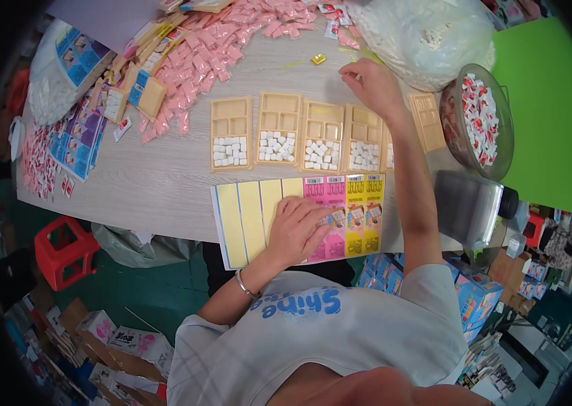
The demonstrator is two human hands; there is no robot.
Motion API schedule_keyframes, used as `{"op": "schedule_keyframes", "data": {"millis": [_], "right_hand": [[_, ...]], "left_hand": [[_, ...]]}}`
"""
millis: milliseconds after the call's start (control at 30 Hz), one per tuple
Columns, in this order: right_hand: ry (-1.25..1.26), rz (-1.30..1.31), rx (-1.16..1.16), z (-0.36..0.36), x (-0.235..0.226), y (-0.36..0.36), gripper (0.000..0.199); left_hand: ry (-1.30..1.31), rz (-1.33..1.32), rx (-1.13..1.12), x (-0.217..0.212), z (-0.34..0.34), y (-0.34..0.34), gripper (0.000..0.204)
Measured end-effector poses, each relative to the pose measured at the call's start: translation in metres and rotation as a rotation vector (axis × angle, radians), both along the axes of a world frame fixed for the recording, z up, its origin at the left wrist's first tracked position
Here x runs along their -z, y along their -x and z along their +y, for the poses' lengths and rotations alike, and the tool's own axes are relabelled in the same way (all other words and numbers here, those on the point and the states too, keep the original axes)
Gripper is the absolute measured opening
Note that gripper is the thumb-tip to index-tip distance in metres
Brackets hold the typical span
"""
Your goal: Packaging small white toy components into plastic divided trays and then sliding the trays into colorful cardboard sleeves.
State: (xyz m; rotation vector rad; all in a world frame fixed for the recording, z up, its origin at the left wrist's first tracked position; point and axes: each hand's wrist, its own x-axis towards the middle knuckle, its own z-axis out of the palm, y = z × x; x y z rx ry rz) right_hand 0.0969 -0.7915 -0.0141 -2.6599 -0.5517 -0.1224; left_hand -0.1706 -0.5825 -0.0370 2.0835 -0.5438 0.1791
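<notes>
The likeliest mishap is at the right forearm, which reaches far across the row of beige compartment trays [280, 103] and hides most of the fifth; if it drops or swings left, it could knock a tray and scatter the loose white pieces [230, 151] in the near compartments, as no lids show on them. The right hand [370, 84] is beyond the trays with its fingers bent and thumb and forefinger close together, a narrow pinch; whether anything is between them I cannot tell. Just left of it lies a small yellow packet [318, 59], which a careless fingertip might push away. The left hand [299, 227] rests palm down, fingers spread, on the printed card strips [249, 223], pressing rather than gripping them. These lie nearest the body, in front of the trays, and seem to overhang the table's near edge, so they could slide off or fan apart if that hand lifted carelessly. Farther left, a heap of pink packets [198, 64] crowds the table [164, 183]. Beyond the right hand, a bulging plastic bag [428, 40] limits reach; to the right, another tray [428, 122], a bowl [509, 128] of red-and-white sachets and a clear container [462, 206] leave the elbow little room.
</notes>
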Motion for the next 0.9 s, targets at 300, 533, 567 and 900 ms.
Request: {"op": "schedule_keyframes", "data": {"millis": [300, 533, 567, 900], "right_hand": [[0.229, -0.165, -0.12, 0.095, 0.019, -0.038, 0.012], [0.241, -0.104, -0.02, 0.092, 0.024, -0.013, 0.012], [0.245, -0.113, -0.01, 0.093, 0.016, 0.002, 0.012], [0.13, -0.164, 0.387, 0.018, 0.017, -0.018, 0.018]], "left_hand": [[-0.14, -0.155, -0.383, -0.022, 0.086, -0.117, 0.022], [-0.612, -0.075, -0.466, 0.009, 0.122, -0.101, 0.051], [-0.625, -0.011, -0.43, 0.017, 0.124, -0.1, 0.055], [-0.486, -0.134, -0.466, 0.026, 0.127, -0.101, 0.055]]}}
